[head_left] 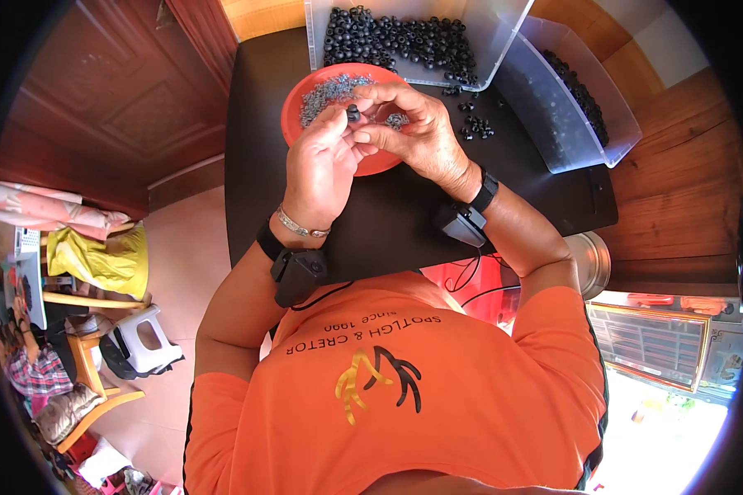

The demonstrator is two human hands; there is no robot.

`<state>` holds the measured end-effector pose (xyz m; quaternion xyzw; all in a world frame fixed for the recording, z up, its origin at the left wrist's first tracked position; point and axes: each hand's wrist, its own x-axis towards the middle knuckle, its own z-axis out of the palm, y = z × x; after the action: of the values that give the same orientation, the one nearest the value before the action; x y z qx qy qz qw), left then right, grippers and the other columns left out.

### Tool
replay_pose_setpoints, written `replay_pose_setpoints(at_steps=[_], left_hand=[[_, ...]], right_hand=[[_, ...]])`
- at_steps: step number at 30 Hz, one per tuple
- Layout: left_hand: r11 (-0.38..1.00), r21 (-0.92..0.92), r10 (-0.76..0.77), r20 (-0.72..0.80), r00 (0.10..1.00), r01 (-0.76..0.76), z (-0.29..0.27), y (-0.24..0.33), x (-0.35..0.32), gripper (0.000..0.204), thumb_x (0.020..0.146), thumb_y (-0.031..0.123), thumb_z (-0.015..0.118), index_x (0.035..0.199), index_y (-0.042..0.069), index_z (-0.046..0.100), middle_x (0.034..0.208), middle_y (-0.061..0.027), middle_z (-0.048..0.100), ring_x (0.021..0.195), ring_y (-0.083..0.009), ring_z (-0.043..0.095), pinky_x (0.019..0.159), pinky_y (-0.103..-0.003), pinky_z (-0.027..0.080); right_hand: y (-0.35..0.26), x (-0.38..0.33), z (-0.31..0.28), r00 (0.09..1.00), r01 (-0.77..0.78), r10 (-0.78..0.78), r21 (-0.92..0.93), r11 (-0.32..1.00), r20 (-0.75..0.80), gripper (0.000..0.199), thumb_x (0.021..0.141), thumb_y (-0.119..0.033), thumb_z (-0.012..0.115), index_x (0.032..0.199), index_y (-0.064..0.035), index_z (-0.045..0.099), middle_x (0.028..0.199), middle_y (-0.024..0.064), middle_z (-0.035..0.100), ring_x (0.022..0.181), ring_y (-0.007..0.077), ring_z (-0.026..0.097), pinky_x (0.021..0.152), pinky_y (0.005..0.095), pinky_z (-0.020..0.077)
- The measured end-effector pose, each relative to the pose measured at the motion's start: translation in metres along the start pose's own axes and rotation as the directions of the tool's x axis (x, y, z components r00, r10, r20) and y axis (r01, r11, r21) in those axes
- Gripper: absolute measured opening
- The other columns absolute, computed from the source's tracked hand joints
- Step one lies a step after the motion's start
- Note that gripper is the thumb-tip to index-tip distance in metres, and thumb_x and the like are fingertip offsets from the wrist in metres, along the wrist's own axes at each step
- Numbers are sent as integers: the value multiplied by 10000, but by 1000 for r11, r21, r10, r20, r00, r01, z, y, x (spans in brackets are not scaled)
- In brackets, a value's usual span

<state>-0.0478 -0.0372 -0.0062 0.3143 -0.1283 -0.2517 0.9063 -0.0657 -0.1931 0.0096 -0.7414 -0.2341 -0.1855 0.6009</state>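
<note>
My left hand (322, 161) and my right hand (417, 128) meet above the near edge of a red bowl (293, 107) that holds many small grey metal pieces (334, 89). Between the fingertips of both hands sits a small black ring-shaped part (353, 113). My left fingers pinch it from the left. My right thumb and fingers curl over it from the right. Whether a grey piece is also held I cannot tell. Both wrists wear black straps with small black units.
A black table (388, 223) carries two clear plastic bins: one at the back (404, 41) full of black rings, one at the right (570, 99) tilted, with more. Several loose black rings (475, 125) lie beside the bowl. Wooden doors, stools and clutter stand at the left.
</note>
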Motion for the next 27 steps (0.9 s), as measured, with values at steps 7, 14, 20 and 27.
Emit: replay_pose_setpoints(at_steps=[7, 14, 20, 27], left_hand=[[997, 73, 42, -8, 999, -41, 3, -1, -1, 179, 947, 199, 452, 1035, 77, 551, 1026, -37, 584, 918, -134, 553, 807, -303, 435], [925, 321, 195, 53, 979, -202, 5, 4, -1, 163, 940, 174, 478, 1008, 33, 525, 953, -50, 580, 869, -107, 544, 786, -261, 427], [771, 525, 349, 123, 929, -359, 12, 5, -2, 159, 923, 133, 532, 1019, 9, 507, 925, -33, 566, 867, -84, 516, 801, -251, 422], [707, 593, 372, 153, 916, -386, 9, 1, 0, 126, 902, 86, 564, 997, 24, 510, 868, 6, 510, 803, -55, 452, 724, -207, 396]], right_hand=[[-1, 0, -5, 999, 8, -8, -16, 1000, 48, 280, 788, -60, 718, 1058, -42, 644, 952, 55, 650, 847, 116, 611, 768, 259, 510], [-1, 0, -6, 1000, -15, 12, 119, 993, 27, 223, 801, -40, 697, 1020, -60, 658, 993, 54, 640, 912, 130, 596, 786, 266, 485], [-5, 0, -7, 999, 41, -42, 62, 997, 14, 234, 783, -23, 708, 1009, -61, 657, 1003, 51, 643, 921, 126, 596, 758, 265, 484], [0, 1, -14, 990, 140, -140, -5, 990, 15, 199, 798, -22, 693, 991, -42, 649, 997, 57, 653, 920, 152, 608, 791, 280, 491]])
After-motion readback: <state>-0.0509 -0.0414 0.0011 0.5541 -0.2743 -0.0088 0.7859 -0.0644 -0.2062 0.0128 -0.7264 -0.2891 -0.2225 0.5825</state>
